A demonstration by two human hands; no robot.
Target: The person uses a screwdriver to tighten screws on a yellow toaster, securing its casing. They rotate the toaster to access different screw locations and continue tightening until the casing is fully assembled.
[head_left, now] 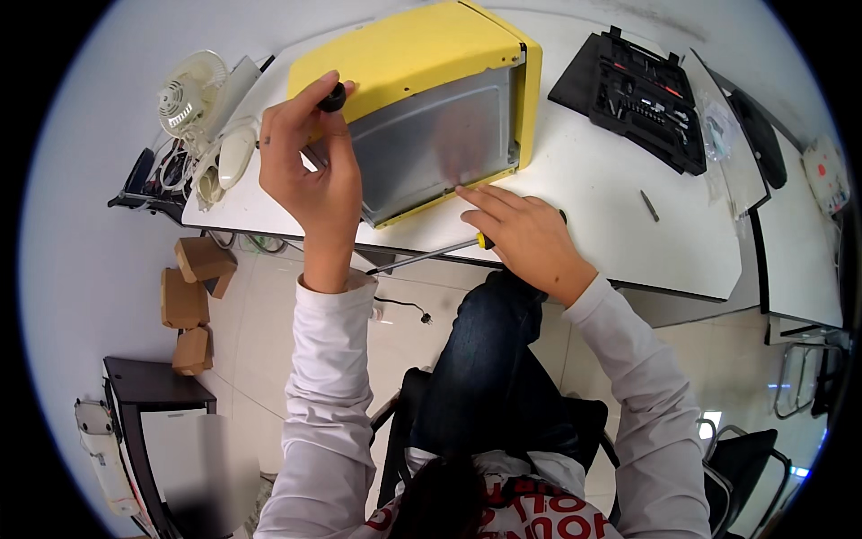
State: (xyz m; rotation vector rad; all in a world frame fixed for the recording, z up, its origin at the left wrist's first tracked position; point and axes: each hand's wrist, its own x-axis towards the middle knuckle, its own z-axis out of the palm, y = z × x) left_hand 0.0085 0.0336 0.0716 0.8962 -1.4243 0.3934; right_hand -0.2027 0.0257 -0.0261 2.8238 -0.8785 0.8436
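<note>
A yellow metal appliance housing (404, 54) with a grey sheet-metal panel (431, 144) lies tilted on the white table. At its left corner my left hand (314, 180) is raised, closed round a tool with a round black end (332, 97); most of the tool is hidden by the hand. My right hand (530, 234) holds a screwdriver (431, 257) under the palm, with a yellow and black handle and a long metal shaft pointing left past the table edge. Its outstretched fingertips touch the housing's lower yellow rim.
An open black tool case (646, 103) lies at the back right, with a small dark metal piece (649, 206) nearer me. A cream fan (191, 90) and cables crowd the left end. Cardboard boxes (184, 297) and a power plug (426, 317) are on the floor.
</note>
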